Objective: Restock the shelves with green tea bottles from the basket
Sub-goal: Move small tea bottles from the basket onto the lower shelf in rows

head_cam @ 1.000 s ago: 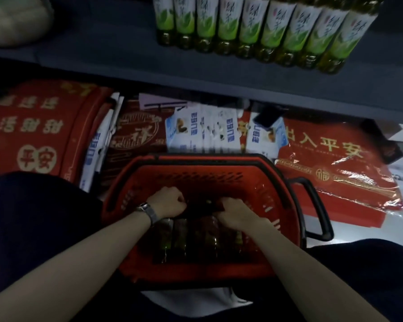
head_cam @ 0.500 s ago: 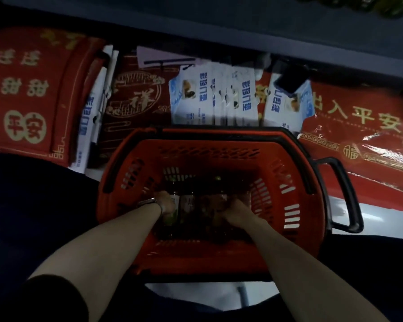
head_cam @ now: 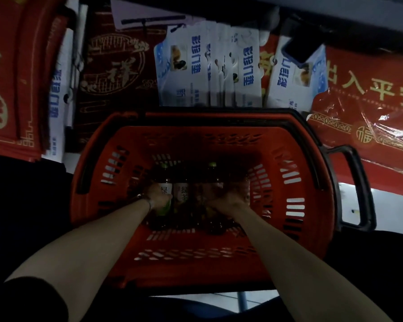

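Observation:
A red plastic basket with black handles sits on the floor in front of me. Several green tea bottles lie side by side at its bottom, dark, with green caps pointing away from me. My left hand reaches deep into the basket and curls round the leftmost bottle. My right hand is down on the bottles at the right, fingers curled over one of them. The dim light hides much of the bottles.
Red door mats with gold characters and white-and-blue packaged mats lie on the floor beyond the basket. A dark shelf edge runs across the top right. My dark trouser legs flank the basket.
Both hands have gone from the basket's top deep down onto the bottles. My view has tilted downward, so the shelf row of bottles has left the frame.

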Tool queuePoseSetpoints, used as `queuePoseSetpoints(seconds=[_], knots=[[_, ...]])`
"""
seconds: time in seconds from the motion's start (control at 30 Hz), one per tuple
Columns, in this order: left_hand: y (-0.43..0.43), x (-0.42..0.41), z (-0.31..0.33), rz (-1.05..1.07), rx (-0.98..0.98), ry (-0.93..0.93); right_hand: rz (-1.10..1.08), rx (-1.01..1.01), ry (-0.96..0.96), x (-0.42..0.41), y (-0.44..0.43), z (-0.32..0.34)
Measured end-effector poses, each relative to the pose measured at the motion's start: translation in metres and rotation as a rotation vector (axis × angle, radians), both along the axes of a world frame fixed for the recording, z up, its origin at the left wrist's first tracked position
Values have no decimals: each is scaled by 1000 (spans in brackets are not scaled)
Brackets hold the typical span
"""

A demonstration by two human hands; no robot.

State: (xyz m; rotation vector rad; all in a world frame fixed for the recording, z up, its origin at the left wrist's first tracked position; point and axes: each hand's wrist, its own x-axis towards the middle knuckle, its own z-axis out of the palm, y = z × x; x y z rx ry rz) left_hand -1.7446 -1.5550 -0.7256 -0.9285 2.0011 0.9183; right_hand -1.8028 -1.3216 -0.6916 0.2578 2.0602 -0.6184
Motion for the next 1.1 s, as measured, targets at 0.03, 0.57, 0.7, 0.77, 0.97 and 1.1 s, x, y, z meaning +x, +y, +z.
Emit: queuePoseSetpoints(seconds=[0.03,0.57,0.7,0.77,0.97,1.1], knots=[[0,-1,3,-18,7,-20,2,13,-2,1,-3,3],[10,-8,77,-329,-32,217,-17,-206,257,5,16,63],[19,-17,119,-438,-12,246,-24,-217,312,-2,25,102],[24,-22,149,-489,-31,316,-54,-197,363,-4,28,126],[31,-29,237,-502,34,604,-53,-222,547,-6,38,187],[35,-26,284,-452,95,753,-66,-282,643,-7,41,218]])
